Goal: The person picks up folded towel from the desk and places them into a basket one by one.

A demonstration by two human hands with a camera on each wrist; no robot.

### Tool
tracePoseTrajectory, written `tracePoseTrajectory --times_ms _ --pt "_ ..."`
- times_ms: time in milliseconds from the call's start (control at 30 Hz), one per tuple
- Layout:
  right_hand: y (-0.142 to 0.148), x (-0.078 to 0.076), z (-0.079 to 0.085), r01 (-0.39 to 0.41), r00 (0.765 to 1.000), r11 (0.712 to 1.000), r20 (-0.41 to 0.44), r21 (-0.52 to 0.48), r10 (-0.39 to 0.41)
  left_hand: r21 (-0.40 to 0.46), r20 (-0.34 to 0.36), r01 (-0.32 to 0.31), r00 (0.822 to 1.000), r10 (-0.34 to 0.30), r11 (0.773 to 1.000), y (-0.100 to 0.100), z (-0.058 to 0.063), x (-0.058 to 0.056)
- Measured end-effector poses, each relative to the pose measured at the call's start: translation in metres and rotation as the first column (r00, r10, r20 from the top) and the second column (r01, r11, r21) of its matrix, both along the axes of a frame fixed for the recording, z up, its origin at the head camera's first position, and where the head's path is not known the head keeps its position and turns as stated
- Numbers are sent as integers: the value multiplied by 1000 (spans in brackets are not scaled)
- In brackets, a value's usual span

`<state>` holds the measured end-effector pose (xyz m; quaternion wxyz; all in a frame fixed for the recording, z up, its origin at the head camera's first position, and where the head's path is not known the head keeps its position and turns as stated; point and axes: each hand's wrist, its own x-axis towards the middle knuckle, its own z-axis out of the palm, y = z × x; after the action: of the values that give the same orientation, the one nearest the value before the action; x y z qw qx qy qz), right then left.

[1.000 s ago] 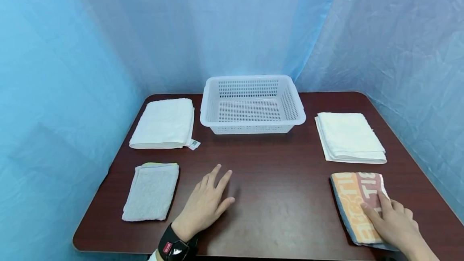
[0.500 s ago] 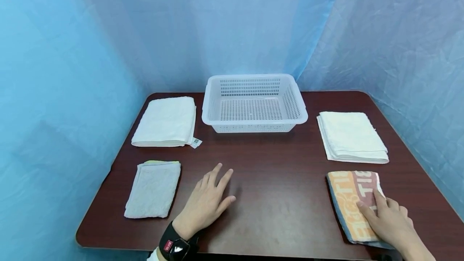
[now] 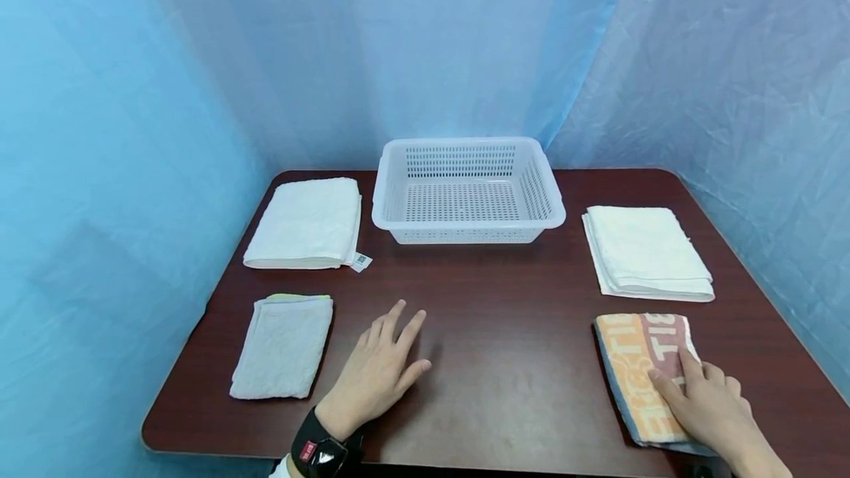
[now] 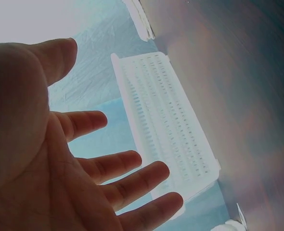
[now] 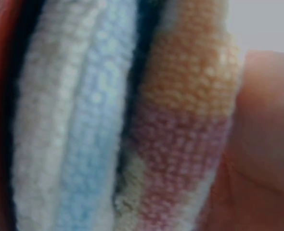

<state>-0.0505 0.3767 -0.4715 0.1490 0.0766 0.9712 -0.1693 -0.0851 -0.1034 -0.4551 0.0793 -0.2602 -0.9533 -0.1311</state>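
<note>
My left hand (image 3: 375, 367), with a black strap at the wrist, is spread palm down near the front middle of the dark wooden table (image 3: 505, 360). It holds nothing, and its fingers also show spread in the left wrist view. At the front right, my right hand (image 3: 710, 404) rests on a folded orange and mauve towel (image 3: 634, 382) with pale lettering. Thumb and index finger lie on its top; the other fingers bend at its right edge, their tips hidden. Close up in the right wrist view, the towel's layers (image 5: 180, 86) lie against the hand.
A white perforated plastic basket (image 3: 468, 233) stands at the back middle, nothing in it. Folded white towels lie at the back left (image 3: 302, 223) and right (image 3: 647, 249). A folded pale grey towel (image 3: 282, 349) is left of my left hand. Blue sheets (image 3: 425, 43) hang behind.
The orange and mauve towel has slid slightly left across the table together with my right hand. My left hand stays in its pose. The head view has shifted a little.
</note>
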Motion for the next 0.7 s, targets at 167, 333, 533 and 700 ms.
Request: tracePoseTrajectory --times_ms 167,333,533,700 --pt "-3 -1 0 8 1000 1000 9 -10 -7 1 -1 -2 1000 2 1000 0 0 1" --pt "-11 -2 1 9 1000 1000 3 -17 -9 8 10 -3 1000 3 1000 0 -1 1" --pt "-20 -4 1 12 1000 999 -20 -30 -12 10 5 -4 1000 4 1000 -1 -1 1" --pt "-26 -5 0 -5 998 999 -64 -44 2 15 7 -3 1000 3 1000 -1 -2 1"
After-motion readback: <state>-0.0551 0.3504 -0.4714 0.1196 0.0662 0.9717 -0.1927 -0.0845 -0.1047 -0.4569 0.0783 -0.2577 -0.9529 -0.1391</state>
